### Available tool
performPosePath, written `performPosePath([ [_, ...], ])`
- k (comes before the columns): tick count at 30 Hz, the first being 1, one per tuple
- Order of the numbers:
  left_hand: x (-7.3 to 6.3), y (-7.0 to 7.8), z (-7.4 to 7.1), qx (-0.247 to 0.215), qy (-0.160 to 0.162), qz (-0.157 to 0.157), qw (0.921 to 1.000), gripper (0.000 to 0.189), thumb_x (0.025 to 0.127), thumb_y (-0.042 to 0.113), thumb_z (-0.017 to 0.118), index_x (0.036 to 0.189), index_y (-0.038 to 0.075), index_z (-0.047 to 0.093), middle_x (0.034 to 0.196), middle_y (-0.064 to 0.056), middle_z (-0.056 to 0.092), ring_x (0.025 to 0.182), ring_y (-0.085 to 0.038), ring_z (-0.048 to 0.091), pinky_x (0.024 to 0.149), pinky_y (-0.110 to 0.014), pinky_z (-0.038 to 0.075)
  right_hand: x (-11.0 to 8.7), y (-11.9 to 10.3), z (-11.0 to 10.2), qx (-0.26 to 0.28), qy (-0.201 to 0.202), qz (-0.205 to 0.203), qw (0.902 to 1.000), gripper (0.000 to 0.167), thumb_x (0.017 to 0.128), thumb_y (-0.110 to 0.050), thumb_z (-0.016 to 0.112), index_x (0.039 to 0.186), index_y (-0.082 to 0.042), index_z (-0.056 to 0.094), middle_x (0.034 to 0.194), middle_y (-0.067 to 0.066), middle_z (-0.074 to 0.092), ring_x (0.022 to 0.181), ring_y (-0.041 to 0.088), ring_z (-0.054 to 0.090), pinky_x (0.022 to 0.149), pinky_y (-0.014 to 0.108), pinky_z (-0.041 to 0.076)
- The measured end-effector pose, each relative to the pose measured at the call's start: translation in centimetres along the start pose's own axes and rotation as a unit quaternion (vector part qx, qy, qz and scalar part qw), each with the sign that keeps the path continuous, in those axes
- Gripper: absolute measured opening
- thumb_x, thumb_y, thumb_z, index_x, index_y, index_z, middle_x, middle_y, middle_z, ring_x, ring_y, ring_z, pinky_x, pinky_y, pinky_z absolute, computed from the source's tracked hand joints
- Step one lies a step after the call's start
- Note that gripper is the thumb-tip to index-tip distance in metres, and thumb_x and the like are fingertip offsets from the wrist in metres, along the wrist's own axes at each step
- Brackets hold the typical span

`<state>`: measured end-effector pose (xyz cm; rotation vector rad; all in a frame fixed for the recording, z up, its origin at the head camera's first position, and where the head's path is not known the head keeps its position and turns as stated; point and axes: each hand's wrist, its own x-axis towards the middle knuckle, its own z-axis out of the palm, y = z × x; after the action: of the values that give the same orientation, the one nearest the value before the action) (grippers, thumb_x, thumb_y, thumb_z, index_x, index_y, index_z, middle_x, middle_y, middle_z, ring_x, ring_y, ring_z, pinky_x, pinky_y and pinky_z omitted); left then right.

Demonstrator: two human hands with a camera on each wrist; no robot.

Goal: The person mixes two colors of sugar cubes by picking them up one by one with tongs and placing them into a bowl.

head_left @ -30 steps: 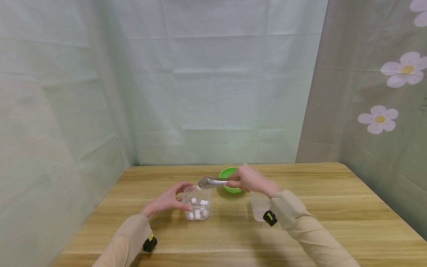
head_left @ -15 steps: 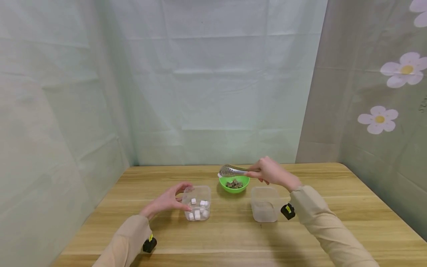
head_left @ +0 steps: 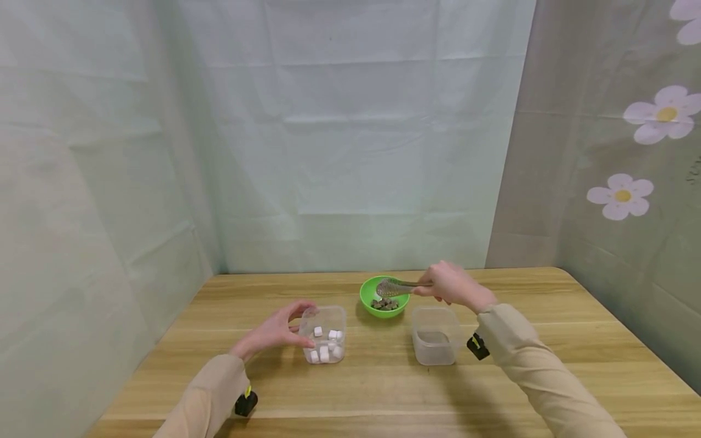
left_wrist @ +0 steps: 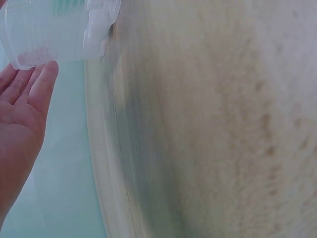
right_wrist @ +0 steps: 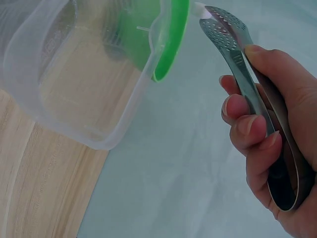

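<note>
My right hand (head_left: 451, 285) grips a pair of perforated metal tongs (right_wrist: 255, 99), their head over the green bowl (head_left: 368, 302) in the head view. A small white piece (right_wrist: 198, 10) shows at the tongs' tips in the right wrist view. Several brown-grey pieces (head_left: 385, 304) lie in that bowl. On the left, my left hand (head_left: 276, 328) holds a clear plastic container (head_left: 324, 313) by its left side, thumb toward the front and fingers behind. Several white cubes (head_left: 324, 351) sit inside it. The fingertips (left_wrist: 50, 67) meet the container's wall in the left wrist view.
A second clear plastic container (head_left: 436, 354) stands right of the bowl, just below my right hand. All of these are on a wood-grain table (head_left: 372, 395). A pale cloth (head_left: 350, 152) hangs behind the table's far edge.
My right hand has carried the tongs from over the left container, right and back to the green bowl, then lowered their head a little. My left hand has stayed on its container.
</note>
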<state>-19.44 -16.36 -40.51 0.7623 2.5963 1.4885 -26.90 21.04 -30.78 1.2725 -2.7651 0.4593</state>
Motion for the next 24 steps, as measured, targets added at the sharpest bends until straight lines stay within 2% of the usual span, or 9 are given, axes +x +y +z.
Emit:
performPosePath([
  [9, 0.0, -0.2, 0.1, -0.01, 0.006, -0.02, 0.9997, 0.073, 0.071, 0.014, 0.078, 0.13, 0.0, 0.037, 0.127, -0.011, 0.042, 0.12, -0.031, 0.034, 0.094, -0.043, 0.036, 0.0, -0.1, 0.2, -0.026, -0.002, 0.005, 0.9996, 0.015, 0.086, -0.025, 0.063, 0.078, -0.016, 0.071, 0.043, -0.005, 0.047, 0.032, 0.005, 0.039, 0.033, 0.021, 0.037],
  [16, 0.0, 0.0, 0.1, -0.006, 0.004, -0.021, 0.9998, 0.074, 0.071, 0.016, 0.078, 0.13, -0.001, 0.037, 0.127, -0.012, 0.042, 0.119, -0.031, 0.034, 0.094, -0.043, 0.036, 0.0, 0.1, 0.0, -0.018, -0.012, 0.009, 0.9997, 0.018, 0.087, -0.027, 0.062, 0.071, -0.019, 0.067, 0.045, -0.003, 0.048, 0.033, 0.007, 0.04, 0.033, 0.023, 0.038],
  [20, 0.0, 0.0, 0.1, -0.011, 0.004, -0.02, 0.9997, 0.073, 0.071, 0.015, 0.078, 0.129, -0.001, 0.037, 0.127, -0.012, 0.042, 0.119, -0.031, 0.035, 0.094, -0.042, 0.036, 0.0, -0.2, -0.1, -0.022, -0.007, -0.002, 0.9997, 0.027, 0.087, -0.028, 0.061, 0.061, -0.02, 0.059, 0.045, -0.004, 0.047, 0.034, 0.007, 0.04, 0.034, 0.022, 0.037],
  [24, -0.1, -0.1, 0.1, -0.016, 0.003, -0.019, 0.9997, 0.073, 0.071, 0.014, 0.079, 0.129, -0.001, 0.038, 0.126, -0.012, 0.042, 0.119, -0.03, 0.035, 0.094, -0.041, 0.036, 0.3, -1.6, -0.2, -0.03, 0.009, -0.041, 0.9987, 0.034, 0.087, -0.028, 0.061, 0.056, -0.019, 0.051, 0.045, -0.006, 0.045, 0.036, 0.005, 0.04, 0.036, 0.021, 0.034],
])
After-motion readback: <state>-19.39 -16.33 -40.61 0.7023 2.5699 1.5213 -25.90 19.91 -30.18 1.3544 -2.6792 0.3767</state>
